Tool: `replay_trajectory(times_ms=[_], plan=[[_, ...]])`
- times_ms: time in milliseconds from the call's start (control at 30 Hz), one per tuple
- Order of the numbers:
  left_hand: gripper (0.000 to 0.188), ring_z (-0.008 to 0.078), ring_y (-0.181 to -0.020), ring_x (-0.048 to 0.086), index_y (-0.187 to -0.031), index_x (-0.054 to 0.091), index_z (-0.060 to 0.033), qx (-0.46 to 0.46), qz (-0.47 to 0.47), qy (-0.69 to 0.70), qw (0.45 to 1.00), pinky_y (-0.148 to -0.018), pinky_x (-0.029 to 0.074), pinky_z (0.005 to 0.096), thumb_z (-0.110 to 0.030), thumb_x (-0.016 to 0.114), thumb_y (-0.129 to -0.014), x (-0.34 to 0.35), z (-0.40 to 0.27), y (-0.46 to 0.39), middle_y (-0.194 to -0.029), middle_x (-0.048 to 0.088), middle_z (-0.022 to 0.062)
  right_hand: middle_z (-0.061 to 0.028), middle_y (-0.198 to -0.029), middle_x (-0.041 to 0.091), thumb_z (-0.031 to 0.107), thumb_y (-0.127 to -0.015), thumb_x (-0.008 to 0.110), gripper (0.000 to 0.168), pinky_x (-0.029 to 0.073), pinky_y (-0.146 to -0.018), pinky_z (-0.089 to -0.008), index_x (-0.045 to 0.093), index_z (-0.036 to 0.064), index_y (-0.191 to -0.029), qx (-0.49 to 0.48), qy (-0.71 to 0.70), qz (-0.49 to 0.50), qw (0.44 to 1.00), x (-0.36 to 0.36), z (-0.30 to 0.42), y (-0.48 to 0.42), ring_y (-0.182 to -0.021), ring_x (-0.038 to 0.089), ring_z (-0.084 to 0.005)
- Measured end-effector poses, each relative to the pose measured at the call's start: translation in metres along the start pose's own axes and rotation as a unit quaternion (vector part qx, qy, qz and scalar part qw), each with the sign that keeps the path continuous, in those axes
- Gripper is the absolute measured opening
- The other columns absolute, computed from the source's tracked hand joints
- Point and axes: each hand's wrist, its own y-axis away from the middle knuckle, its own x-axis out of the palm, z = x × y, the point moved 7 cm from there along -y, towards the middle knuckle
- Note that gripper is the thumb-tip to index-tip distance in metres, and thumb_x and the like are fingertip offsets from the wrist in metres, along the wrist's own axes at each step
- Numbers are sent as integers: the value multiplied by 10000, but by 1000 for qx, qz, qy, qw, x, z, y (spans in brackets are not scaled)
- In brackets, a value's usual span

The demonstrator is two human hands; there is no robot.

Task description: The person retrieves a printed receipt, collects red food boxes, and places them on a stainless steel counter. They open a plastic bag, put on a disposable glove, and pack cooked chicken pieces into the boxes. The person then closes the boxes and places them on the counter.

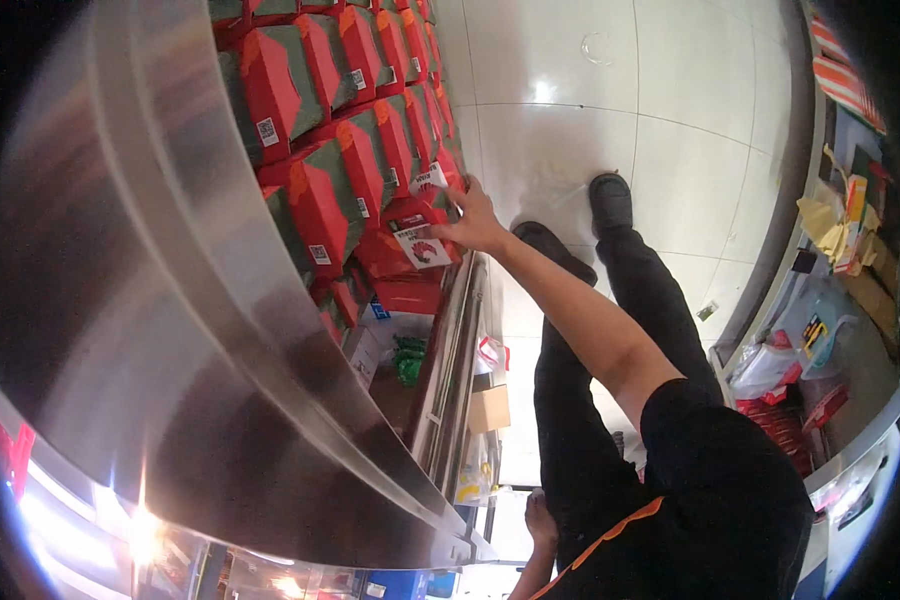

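Observation:
My right hand [476, 221] reaches across to the left, its fingers on a red package [390, 251] that bears white panels with a red logo and writing. The fingers span the package's near end and seem to grip it; the contact is partly blurred. Around it, red-and-green packages [319, 214] stand packed in rows, several with printed codes. My left hand [541, 517] hangs low beside my left thigh, well apart from the packages. Its fingers look curled, but their tips are hidden.
A curved stainless-steel surface [217, 360] fills the left side. Under the packages lie a green item [409, 364] and a shelf edge [450, 352]. A cardboard box [489, 410] sits near my legs. At right, shelving holds a clear plastic container [825, 322] and yellow paper [829, 225]. The floor is tiled [682, 165].

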Motion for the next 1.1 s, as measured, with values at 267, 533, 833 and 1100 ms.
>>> replay_trajectory(times_ms=[267,533,833,1100], plan=[[362,361,-936,587,-1053,583,63,-25,1,45,999,-841,437,436,-258,419,-1013,-3,-7,0,-987,628,225,-244,-1427,351,384,-592,888,816,385,-1073,-408,593,80,-1290,40,-157,24,987,-2,0,-37,-1310,409,-354],[383,387,-923,583,-1029,587,47,-37,-15,89,995,-832,438,457,-268,369,-1017,-14,-18,5,-975,623,235,-155,-1142,668,437,-606,848,772,459,-982,-358,626,73,-1249,140,-250,126,950,24,-3,26,-1071,631,-253],[382,351,-941,582,-1028,588,20,-21,-17,81,996,-864,428,431,-299,379,-1010,-18,-26,9,-989,614,221,-117,-1089,687,262,-703,818,634,501,-906,-319,608,37,-1258,212,-334,130,909,-30,18,81,-981,652,-190],[300,368,-1068,580,-1083,613,-1,36,-45,137,989,-990,439,430,-193,396,-1004,7,-2,12,-1075,639,185,-87,-1206,628,185,-820,732,527,471,-954,-309,563,8,-1286,189,-333,100,918,-67,53,137,-1091,606,-179]])
